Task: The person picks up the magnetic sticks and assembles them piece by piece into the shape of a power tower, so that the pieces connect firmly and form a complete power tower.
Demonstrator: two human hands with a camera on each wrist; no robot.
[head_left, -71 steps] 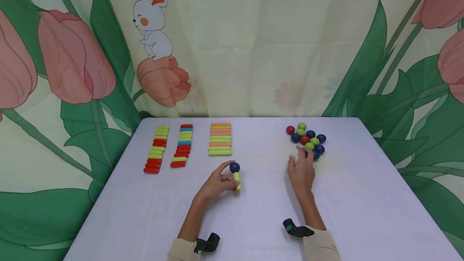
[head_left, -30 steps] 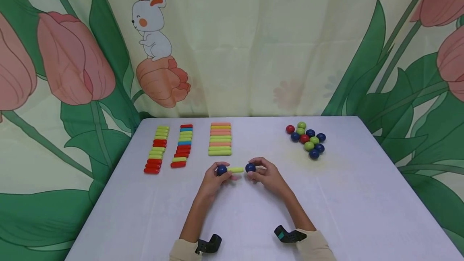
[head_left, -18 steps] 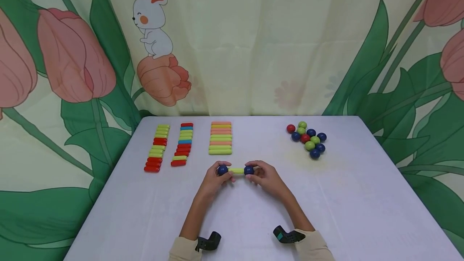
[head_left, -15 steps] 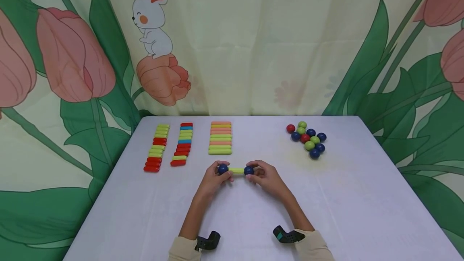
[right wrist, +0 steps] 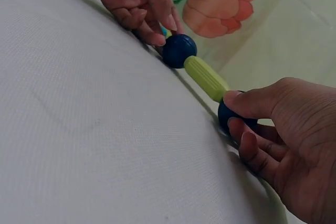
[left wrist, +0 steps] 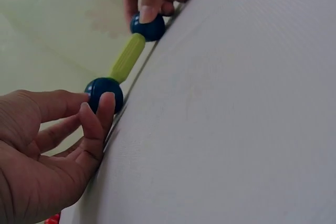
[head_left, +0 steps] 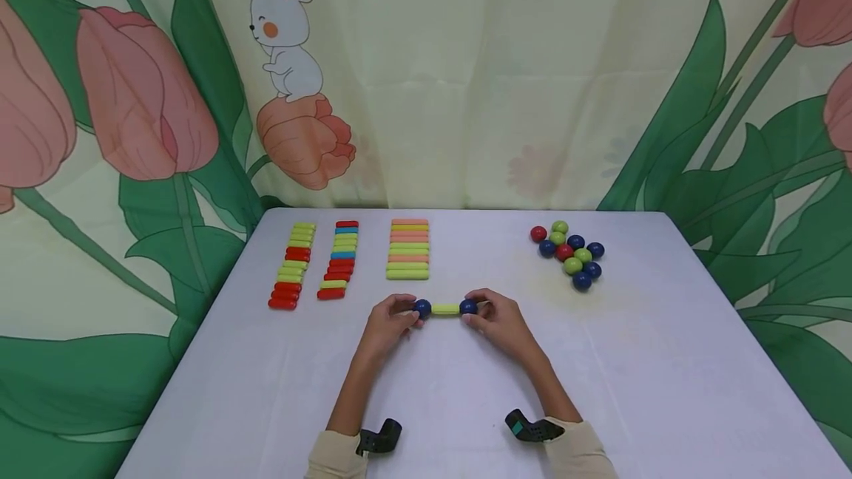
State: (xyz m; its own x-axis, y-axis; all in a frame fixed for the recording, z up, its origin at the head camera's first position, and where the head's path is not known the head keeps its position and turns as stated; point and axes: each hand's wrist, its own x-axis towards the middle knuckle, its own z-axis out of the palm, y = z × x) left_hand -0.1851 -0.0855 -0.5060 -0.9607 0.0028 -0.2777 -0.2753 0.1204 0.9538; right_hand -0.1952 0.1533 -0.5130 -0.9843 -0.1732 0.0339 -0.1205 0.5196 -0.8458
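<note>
A ribbed yellow-green rod [head_left: 445, 310] joins two dark blue balls in a dumbbell shape, held level between both hands. My left hand [head_left: 386, 327] pinches the left blue ball [head_left: 422, 307] with its fingertips. At the other end, my right hand [head_left: 501, 321] grips the right blue ball [head_left: 469, 307] between thumb and fingers. Seen from the left wrist, the rod [left wrist: 127, 59] meets a ball at each end, and the left ball [left wrist: 104, 95] sits at the left fingertips. In the right wrist view the right thumb and fingers partly cover the near ball [right wrist: 237, 116].
Left of the hands lie two columns of short red, green and blue rods [head_left: 290, 265], [head_left: 339, 260]. A stack of longer pink, yellow and green rods [head_left: 408, 250] lies behind the hands. Red, green and blue balls [head_left: 572, 253] cluster at the back right of the white table [head_left: 665, 375].
My right hand has brought a blue ball from the cluster to the rod's free end. The left hand has turned its rod and ball level. Ball and rod now meet.
</note>
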